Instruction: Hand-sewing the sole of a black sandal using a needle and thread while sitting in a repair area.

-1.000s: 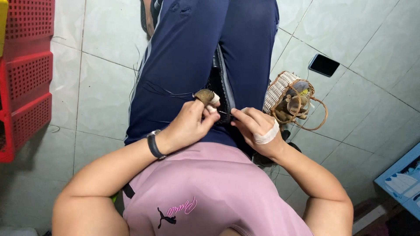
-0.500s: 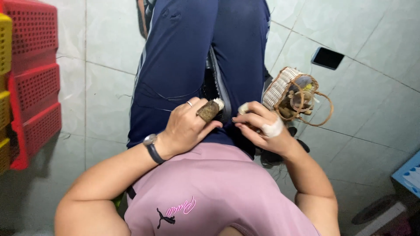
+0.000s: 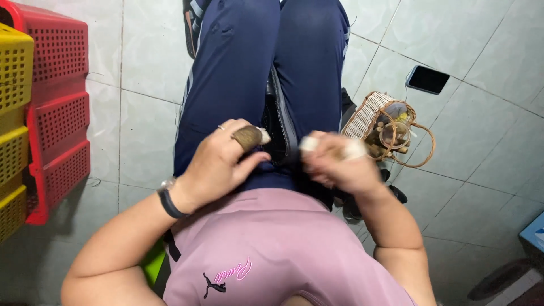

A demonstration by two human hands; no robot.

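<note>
I look down at my lap, with navy trousers and a pink shirt. My left hand [image 3: 218, 164] wears a brown cap-like guard [image 3: 247, 137] on one finger, a ring and a dark wristband. Its thumb and fingers pinch the edge of a black strip-like piece [image 3: 280, 133] lying between my thighs. My right hand [image 3: 340, 164] is blurred just right of that piece, fingers curled, with white tape [image 3: 354, 150] wrapped on them. Whatever it pinches is too small and blurred to make out.
A small wicker basket [image 3: 362, 116] with odds and ends sits on the tiled floor by my right knee, and a dark phone [image 3: 428, 79] lies beyond it. Red crates [image 3: 59, 113] and yellow crates [image 3: 14, 85] are stacked at the left. Dark footwear [image 3: 351, 207] lies under my right arm.
The view has tilted so the crates show more. My right hand has lifted a little and gone blurry; my left hand has stayed on the black piece.
</note>
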